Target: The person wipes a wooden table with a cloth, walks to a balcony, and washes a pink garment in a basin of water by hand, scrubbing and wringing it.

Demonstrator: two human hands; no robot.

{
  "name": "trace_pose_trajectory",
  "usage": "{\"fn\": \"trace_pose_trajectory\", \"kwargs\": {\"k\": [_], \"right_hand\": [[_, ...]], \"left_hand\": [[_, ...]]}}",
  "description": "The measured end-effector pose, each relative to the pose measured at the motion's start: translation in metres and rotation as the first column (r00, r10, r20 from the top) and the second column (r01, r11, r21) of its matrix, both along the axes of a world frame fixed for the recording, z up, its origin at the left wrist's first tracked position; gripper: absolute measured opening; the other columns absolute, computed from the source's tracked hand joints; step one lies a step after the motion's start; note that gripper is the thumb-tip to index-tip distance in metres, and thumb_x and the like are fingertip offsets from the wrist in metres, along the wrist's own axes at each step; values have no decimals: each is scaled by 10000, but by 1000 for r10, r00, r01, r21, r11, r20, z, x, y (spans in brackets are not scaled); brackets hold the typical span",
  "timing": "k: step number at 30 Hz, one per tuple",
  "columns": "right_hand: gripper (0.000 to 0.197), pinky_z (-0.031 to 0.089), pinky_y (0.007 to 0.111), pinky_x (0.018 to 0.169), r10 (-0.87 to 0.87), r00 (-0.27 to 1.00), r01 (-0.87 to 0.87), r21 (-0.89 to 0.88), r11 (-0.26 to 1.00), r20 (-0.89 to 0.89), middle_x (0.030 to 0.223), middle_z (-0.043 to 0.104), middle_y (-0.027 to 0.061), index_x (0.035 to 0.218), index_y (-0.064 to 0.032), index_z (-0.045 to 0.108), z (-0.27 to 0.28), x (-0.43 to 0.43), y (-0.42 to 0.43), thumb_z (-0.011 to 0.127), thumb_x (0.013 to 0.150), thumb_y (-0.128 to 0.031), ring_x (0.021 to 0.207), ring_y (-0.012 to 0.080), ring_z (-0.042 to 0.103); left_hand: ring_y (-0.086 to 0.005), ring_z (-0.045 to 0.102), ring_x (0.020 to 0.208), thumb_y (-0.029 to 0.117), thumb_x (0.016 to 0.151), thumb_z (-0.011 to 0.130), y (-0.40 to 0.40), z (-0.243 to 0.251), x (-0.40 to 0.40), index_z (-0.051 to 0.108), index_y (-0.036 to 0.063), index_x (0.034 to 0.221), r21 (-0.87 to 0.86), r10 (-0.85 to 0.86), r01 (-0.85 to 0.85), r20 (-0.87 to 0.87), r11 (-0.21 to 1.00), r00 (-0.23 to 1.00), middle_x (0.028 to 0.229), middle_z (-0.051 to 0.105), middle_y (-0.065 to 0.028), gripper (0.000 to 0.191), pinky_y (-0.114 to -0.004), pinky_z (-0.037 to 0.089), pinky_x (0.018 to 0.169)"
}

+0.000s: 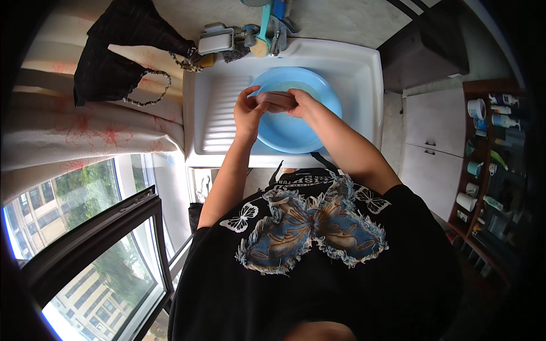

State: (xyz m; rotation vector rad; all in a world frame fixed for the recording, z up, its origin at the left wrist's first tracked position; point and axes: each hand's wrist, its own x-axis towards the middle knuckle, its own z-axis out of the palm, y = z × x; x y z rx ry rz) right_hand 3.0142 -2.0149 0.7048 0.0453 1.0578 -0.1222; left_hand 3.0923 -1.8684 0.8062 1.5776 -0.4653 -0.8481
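A brownish-pink oval item [277, 101], seemingly layered or folded, is held between my two hands above a light-blue plastic basin [330, 123]. What it is exactly I cannot tell. My left hand [248, 111] grips its left end, thumb on the near side and index finger raised. At the other end, my right hand [301, 103] holds it, with the fingers partly hidden behind it. Water with a little foam appears to lie in the basin below. The basin stands in a white ceramic laundry sink [362, 98], beside its ribbed washboard [219, 123].
On the sink's back ledge are a soap dish [216, 41], a turquoise-handled brush [264, 25], a dark scouring pad [236, 53] and a metal faucet [278, 38]. Dark fabric with cord loops [123, 47] hangs at left near a curtain [98, 123]. An open window sash [106, 264] juts in.
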Motion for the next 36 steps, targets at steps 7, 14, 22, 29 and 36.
{"fn": "trace_pose_trajectory", "kwargs": {"k": [7,14,22,29,36], "right_hand": [[234,589,462,715,-11,1000,12,-246,969,5,1075,621,173,1114,5,550,7,4,11,569,928,-135,865,314,679],[392,503,491,823,284,851,-516,-801,304,-441,1012,614,173,1098,-49,604,50,-29,42,703,732,-147,978,339,619],[370,476,353,895,475,669,-404,-816,-412,-571,982,651,95,1110,-68,702,70,-67,25,693,781,-237,991,255,619],[561,488,389,936,209,951,-36,-587,808,229,1063,646,67,1274,-53,577,49,-83,-6,756,861,-388,947,198,611],[660,483,360,979,201,690,85,-353,932,695,1319,523,119,1444,-111,393,52,-52,10,593,952,-502,1074,212,580]], "left_hand": [[-332,446,1315,369,1025,492,3,-44,-18,336,-108,1408,349,433,-271,-818,897,379,1342,501,-238,630,-446,371,1136],[-306,472,1300,551,959,544,-10,-62,-26,400,13,1430,-189,-121,-162,-926,968,359,1398,491,-157,729,-453,400,1109],[-187,644,990,364,934,669,-16,-68,-21,584,102,1212,-119,-90,-33,-881,992,464,1101,655,-62,391,-348,561,817],[-126,587,723,236,932,624,-27,-25,-41,579,6,1126,-284,-269,-111,-954,952,136,854,610,-47,305,-233,536,641],[-197,641,824,406,944,586,-31,-15,-74,570,-13,1144,-355,-387,-245,-917,902,-95,920,623,-88,464,-312,575,778]]}}
